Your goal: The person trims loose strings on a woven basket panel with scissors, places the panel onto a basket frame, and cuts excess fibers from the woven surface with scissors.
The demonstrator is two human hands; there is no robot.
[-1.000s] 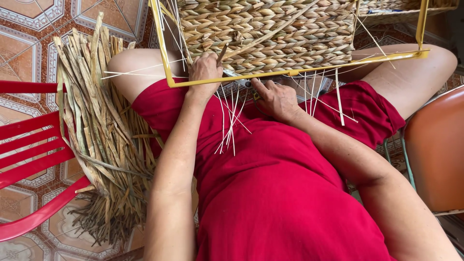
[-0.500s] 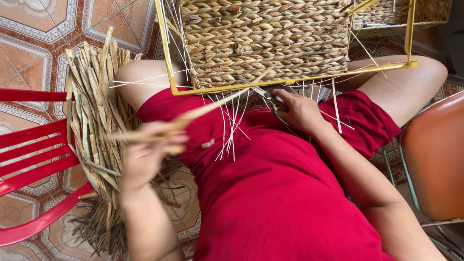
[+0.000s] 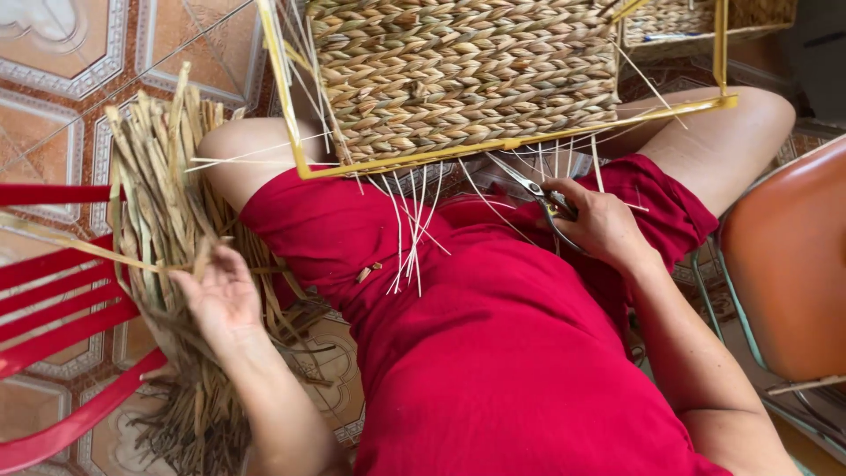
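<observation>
A woven straw basket point(image 3: 458, 70) in a yellow metal frame point(image 3: 520, 141) rests on my knees, thin pale strands hanging from its lower edge. My left hand point(image 3: 220, 295) reaches into a bundle of dried straw strips point(image 3: 163, 238) at my left side, fingers spread on the strips and one long strip point(image 3: 70, 247) lying across them. My right hand point(image 3: 604, 225) lies on my red-clothed thigh, closed on a pair of metal scissors point(image 3: 542, 198) pointing toward the basket edge.
A red plastic chair point(image 3: 53, 326) stands at the left, under the straw bundle. An orange chair point(image 3: 789, 264) with metal legs stands at the right. A second framed basket point(image 3: 705, 22) sits at the top right. Patterned floor tiles lie around.
My left hand left the basket edge, pulled a long strip out leftward, and now rests in the straw bundle. My right hand has shifted right and holds the scissors.
</observation>
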